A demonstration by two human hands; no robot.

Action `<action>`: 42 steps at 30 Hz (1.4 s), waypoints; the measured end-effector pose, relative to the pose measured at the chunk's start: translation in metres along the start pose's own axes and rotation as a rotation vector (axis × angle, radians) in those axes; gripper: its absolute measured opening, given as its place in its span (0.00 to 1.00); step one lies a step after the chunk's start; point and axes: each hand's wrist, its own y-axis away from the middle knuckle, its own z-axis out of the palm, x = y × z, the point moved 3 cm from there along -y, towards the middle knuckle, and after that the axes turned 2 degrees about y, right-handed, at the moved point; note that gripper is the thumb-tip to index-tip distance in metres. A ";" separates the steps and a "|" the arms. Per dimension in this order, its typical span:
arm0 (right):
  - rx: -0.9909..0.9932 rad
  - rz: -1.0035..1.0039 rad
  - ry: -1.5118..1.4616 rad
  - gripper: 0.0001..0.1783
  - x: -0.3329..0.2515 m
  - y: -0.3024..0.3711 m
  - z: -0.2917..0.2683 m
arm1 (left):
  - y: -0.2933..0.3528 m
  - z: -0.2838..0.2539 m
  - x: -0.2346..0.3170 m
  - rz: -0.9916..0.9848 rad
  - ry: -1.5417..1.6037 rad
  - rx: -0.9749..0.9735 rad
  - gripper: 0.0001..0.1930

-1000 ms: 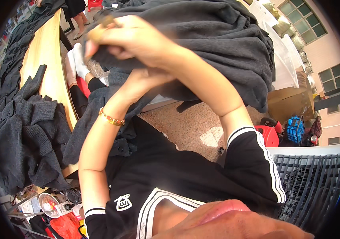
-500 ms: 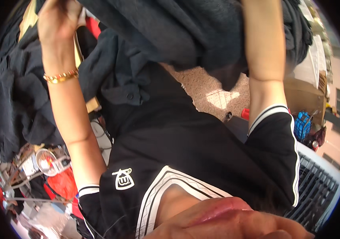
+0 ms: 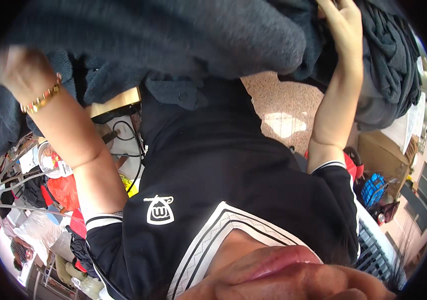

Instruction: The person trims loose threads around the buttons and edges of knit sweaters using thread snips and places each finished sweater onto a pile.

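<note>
A large dark grey garment [image 3: 173,40] of soft cloth spreads across the top of the view in front of me. A lower corner of it hangs over my lap. My left hand [image 3: 21,70], with a gold bracelet at the wrist, is at the garment's left lower edge; motion smears its fingers, so its grip is unclear. At the upper right, my right hand [image 3: 344,25] has its fingers bent against the dark cloth and appears to grip it. The upper frame edge cuts off part of these fingers.
More dark garments [image 3: 388,70] are heaped at the right. A wooden board edge [image 3: 113,102] and a black cable [image 3: 139,150] show left of my lap. Cluttered racks with a red bag [image 3: 63,192] stand lower left. A cardboard box [image 3: 381,155] and blue crate [image 3: 373,240] are at the right.
My left hand has moved left and down, and my right hand has moved up and right. The garment now stretches farther left, and its hanging middle has shifted.
</note>
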 end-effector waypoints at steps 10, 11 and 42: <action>0.154 -0.127 -0.270 0.14 0.022 -0.005 0.020 | 0.178 0.041 -0.019 -0.573 -0.230 0.880 0.13; 0.144 -0.149 -0.185 0.14 0.019 -0.008 0.026 | 0.188 0.042 -0.013 -0.633 -0.248 0.941 0.13; -0.147 0.011 0.054 0.19 -0.006 0.000 -0.013 | 0.085 0.024 -0.080 -0.951 -0.632 -0.077 0.11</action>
